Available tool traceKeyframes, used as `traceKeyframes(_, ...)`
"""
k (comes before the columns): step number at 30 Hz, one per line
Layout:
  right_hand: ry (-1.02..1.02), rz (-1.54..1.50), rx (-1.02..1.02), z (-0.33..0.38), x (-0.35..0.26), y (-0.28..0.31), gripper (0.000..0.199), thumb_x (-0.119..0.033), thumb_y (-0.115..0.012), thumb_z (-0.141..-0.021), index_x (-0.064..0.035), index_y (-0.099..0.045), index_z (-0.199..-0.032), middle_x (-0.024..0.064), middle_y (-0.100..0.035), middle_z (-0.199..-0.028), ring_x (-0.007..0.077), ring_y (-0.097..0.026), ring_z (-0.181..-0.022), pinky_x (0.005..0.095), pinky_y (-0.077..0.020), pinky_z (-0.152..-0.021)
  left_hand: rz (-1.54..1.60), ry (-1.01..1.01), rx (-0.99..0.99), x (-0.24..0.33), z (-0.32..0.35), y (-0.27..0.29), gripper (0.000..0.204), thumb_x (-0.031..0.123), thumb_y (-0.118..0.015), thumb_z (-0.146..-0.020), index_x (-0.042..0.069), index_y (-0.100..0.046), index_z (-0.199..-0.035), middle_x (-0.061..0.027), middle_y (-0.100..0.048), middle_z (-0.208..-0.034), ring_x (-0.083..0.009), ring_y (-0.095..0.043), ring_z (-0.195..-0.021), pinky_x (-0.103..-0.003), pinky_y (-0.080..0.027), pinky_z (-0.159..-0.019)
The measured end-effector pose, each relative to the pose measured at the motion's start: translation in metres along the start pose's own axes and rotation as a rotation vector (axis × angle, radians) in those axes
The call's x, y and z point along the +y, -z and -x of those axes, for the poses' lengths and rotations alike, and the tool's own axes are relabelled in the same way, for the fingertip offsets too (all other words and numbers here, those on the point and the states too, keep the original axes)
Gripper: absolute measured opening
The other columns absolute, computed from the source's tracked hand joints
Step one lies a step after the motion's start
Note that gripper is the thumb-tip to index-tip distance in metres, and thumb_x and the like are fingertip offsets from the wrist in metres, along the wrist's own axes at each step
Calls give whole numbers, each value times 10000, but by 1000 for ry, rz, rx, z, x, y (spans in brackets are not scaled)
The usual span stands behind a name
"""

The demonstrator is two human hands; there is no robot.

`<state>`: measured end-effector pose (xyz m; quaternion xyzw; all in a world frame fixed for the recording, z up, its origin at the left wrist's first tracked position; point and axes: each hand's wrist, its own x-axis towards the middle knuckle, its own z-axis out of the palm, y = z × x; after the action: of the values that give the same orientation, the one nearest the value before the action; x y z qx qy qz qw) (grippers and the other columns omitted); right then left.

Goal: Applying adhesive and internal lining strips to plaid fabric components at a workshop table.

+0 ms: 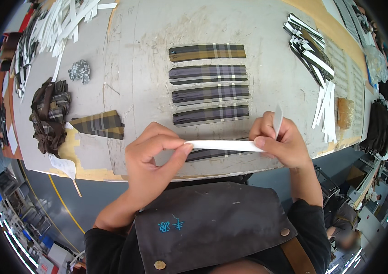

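At a grey, flat-topped worktop, we hold a narrow, flat white strip stretched sideways between both hands, over a folded dark plaid fabric piece near the front edge. The fingers of our left hand pinch the strip's left end; those of our right hand are closed on its right end, where a pale, pointed flat piece rises; we cannot tell whether it belongs to the strip. Beyond our hands, four folded purple-and-olive plaid fabric pieces lie in a column. A crumpled brown plaid fabric bundle rests to our left.
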<state>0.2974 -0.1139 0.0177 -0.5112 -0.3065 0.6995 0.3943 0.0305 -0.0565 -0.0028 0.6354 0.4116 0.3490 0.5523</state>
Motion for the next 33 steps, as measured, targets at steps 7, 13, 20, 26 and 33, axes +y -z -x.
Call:
traceKeyframes(7,77,366,249,-11,-4,10,237,69,-660,-814,-74,-473,-795,86,-627,-787,61,-511,-583,192,-377,-506,-331,-28,84,-12,-10,-1,97,-34,-752,-742,17,-670,-752,-41,-601,-729,-172,-538,-674,-279,-415,-586)
traceKeyframes(13,14,572,382,-27,0,2,145,-11,-754,-798,-32,-615,-832,-18,-613,-728,-6,-503,-620,162,-367,-522,-587,-122,152,-22,-21,-7,133,-37,-741,-732,19,-626,-700,-56,-557,-681,-180,-526,-662,-291,-412,-587)
traceKeyframes(20,87,649,453,-34,6,2,172,-26,-781,-781,-19,-626,-854,-24,-604,-735,7,-491,-626,165,-418,-570,-599,-41,137,-21,-23,-6,169,-23,-757,-719,24,-597,-690,-58,-546,-704,-173,-517,-641,-287,-414,-569)
traceKeyframes(26,98,645,468,-35,10,3,167,-14,-765,-791,-26,-621,-876,-41,-581,-746,4,-475,-646,160,-389,-576,-596,-22,110,-19,-26,-5,208,-8,-769,-713,34,-570,-757,-56,-548,-732,-173,-501,-642,-286,-411,-578)
traceKeyframes(33,124,660,489,-38,15,3,200,-32,-772,-778,-10,-642,-927,-20,-620,-740,34,-531,-633,188,-462,-589,-573,36,116,-18,-26,-6,223,6,-765,-716,46,-560,-794,-40,-546,-746,-168,-483,-657,-285,-408,-602)
